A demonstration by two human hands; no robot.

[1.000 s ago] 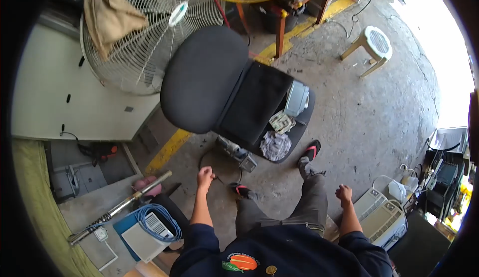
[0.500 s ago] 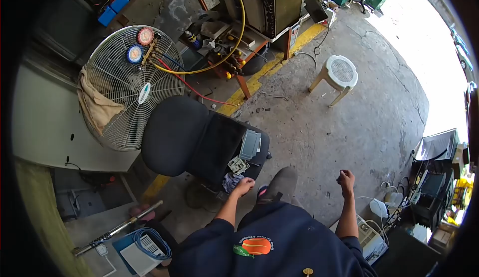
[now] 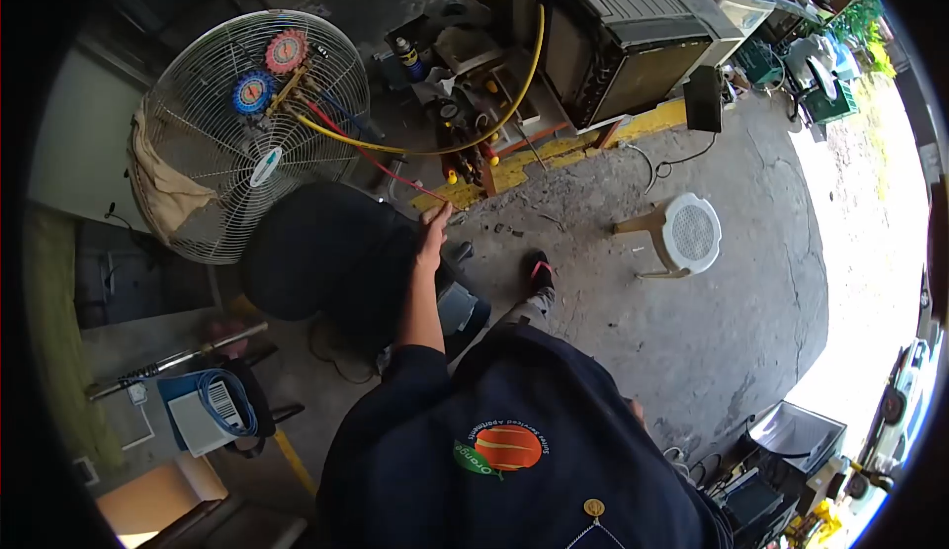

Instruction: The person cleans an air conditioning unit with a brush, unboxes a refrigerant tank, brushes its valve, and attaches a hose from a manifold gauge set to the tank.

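Observation:
My left hand (image 3: 435, 231) is stretched forward over the right edge of the black office chair (image 3: 321, 253), near the lower end of the red hose (image 3: 381, 166). Its fingers are bent, and whether they touch or hold anything is too small to tell. Of my right hand (image 3: 637, 411) only a sliver shows beside the dark shirt; its fingers are hidden. Beneath my left forearm, a grey box (image 3: 457, 309) lies on the chair. Red and blue gauges (image 3: 254, 92) with hoses rest on the large fan (image 3: 222, 193).
A white stool (image 3: 690, 233) stands on the concrete at the right. Tools lie on a low bench (image 3: 524, 134) beside an air-conditioner unit (image 3: 633, 50). At lower left, a blue cable coil (image 3: 225, 391) sits on a table. Equipment (image 3: 796, 435) is piled at lower right.
My body has moved forward beside the chair. My left hand has risen from the chair's cloth toward the red hose's end. My right hand has dropped mostly behind my shirt.

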